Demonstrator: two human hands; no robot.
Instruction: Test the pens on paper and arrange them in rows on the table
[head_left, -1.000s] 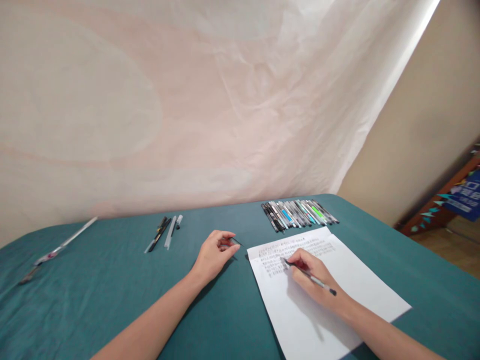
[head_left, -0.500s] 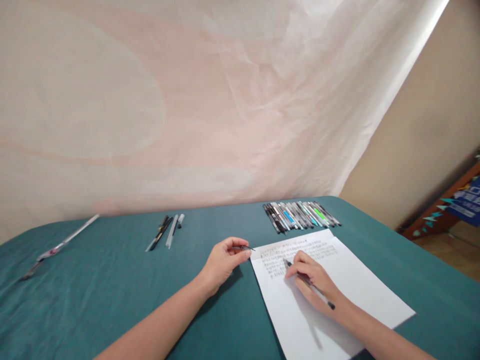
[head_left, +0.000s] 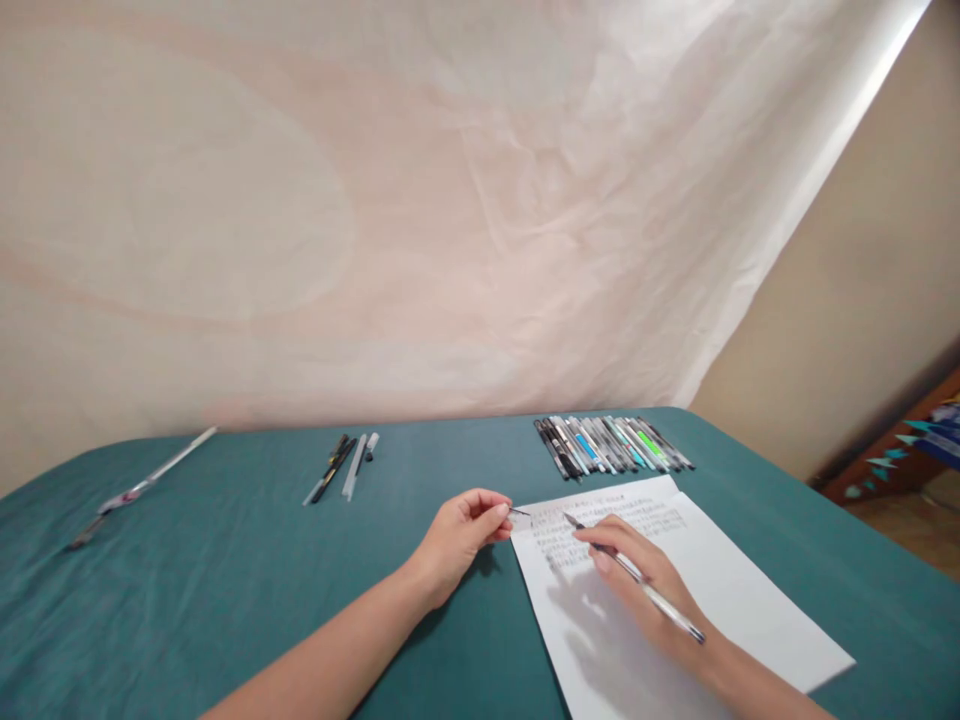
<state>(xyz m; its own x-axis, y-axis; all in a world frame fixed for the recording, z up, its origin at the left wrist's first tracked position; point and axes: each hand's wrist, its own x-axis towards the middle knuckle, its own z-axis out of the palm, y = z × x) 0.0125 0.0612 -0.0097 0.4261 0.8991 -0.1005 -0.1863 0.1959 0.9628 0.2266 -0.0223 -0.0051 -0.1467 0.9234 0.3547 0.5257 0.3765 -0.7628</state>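
Note:
My right hand (head_left: 658, 568) is closed around a clear-barrelled pen (head_left: 673, 612), its tip pointing up and left over the sheet of paper (head_left: 720, 590). The tip looks lifted a little off the sheet, with a hand shadow spread below it. Several lines of small dark handwriting fill the upper part of the paper. At the sheet's upper left corner, my left hand (head_left: 465, 540) pinches a thin dark stick-like piece (head_left: 520, 511) between thumb and fingers. Most of that piece is hidden by the fingers, so its kind is unclear.
A row of several pens (head_left: 611, 446) lies behind the paper. Further left are a few loose pens (head_left: 335, 468) and a pen cap (head_left: 372, 446). A long thin stick-like item (head_left: 142, 487) rests at the far left of the green-covered table (head_left: 247, 590). A pale cloth (head_left: 420, 250) hangs behind.
The pen in my right hand has risen off the writing and tilted, its shadow now apart from it. My left hand keeps its pinch. The whole view has shifted slightly.

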